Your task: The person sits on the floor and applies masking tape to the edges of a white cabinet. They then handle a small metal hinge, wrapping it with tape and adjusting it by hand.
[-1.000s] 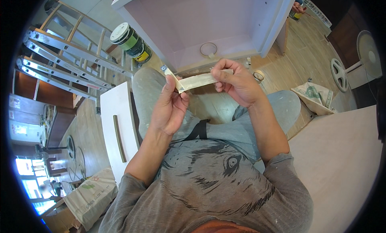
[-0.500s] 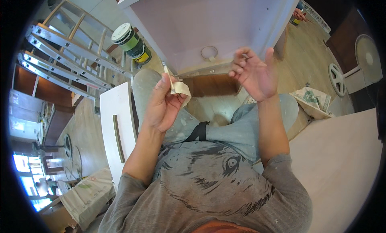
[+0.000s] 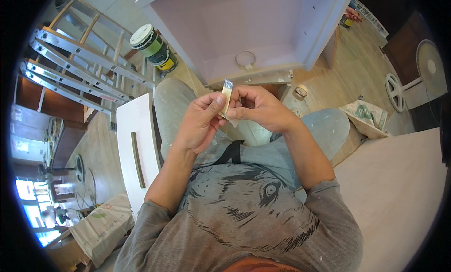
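In front of my knees, both hands meet at a small narrow piece [image 3: 227,91] with a shiny bluish tip and cream masking tape around its lower part. My left hand [image 3: 196,124] pinches it between thumb and fingers, tip pointing up and away. My right hand [image 3: 265,110] presses thumb against fingers at its right side, on the tape's lower end. What lies inside the tape is hidden. Just beyond stands an open pale cabinet box [image 3: 235,32], with a thin tape ring [image 3: 244,59] on its inner ledge. A roll of masking tape [image 3: 301,91] lies on the floor right of my hands.
Aluminium ladders [image 3: 80,60] lean at the left beside a paint bucket [image 3: 152,46]. A white drawer front [image 3: 134,152] is by my left leg, a pale board [image 3: 394,187] at the right. A fan [image 3: 428,63] and another person's hand [image 3: 352,14] are at far right.
My right hand has come in from the right, fingers closing onto the tape. My left hand has moved slightly right; the loose tape end now lies against the piece.
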A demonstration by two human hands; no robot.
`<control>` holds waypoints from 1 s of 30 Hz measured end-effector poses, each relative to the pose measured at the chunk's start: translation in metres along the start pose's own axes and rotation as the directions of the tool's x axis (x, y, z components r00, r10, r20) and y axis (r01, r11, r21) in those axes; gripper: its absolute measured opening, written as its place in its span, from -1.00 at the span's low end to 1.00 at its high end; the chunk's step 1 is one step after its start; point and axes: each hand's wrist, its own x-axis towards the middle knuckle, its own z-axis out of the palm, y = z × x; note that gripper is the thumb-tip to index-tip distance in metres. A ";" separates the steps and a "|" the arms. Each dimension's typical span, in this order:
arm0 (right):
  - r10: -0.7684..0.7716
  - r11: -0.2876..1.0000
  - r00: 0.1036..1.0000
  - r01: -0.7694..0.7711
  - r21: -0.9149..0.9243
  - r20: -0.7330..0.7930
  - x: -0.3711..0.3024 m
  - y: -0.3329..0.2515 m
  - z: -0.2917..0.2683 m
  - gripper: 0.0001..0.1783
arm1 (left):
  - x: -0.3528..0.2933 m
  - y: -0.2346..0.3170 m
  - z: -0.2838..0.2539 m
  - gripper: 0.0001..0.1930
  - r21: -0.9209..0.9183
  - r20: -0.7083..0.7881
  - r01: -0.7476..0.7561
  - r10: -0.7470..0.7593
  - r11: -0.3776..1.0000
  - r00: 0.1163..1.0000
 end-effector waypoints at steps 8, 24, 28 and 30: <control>-0.036 0.968 0.983 -0.010 -0.251 -0.179 -0.004 0.006 0.004 -0.83 | -0.003 0.000 0.012 -0.77 0.560 -0.128 -0.145 0.258 0.816 0.958; 0.055 0.986 0.978 -0.086 -0.146 -0.201 -0.004 0.002 -0.007 -0.72 | 0.008 0.001 -0.005 -0.83 0.538 -0.137 -0.154 0.266 0.829 0.954; 0.039 0.987 0.981 -0.068 -0.145 -0.191 -0.003 0.001 -0.009 -0.74 | 0.008 0.004 -0.005 -0.83 0.474 -0.132 -0.165 0.255 0.865 0.958; 0.045 0.992 0.982 -0.065 -0.106 -0.182 -0.003 0.001 -0.010 -0.75 | 0.008 0.004 -0.006 -0.83 0.419 -0.146 -0.161 0.242 0.894 0.959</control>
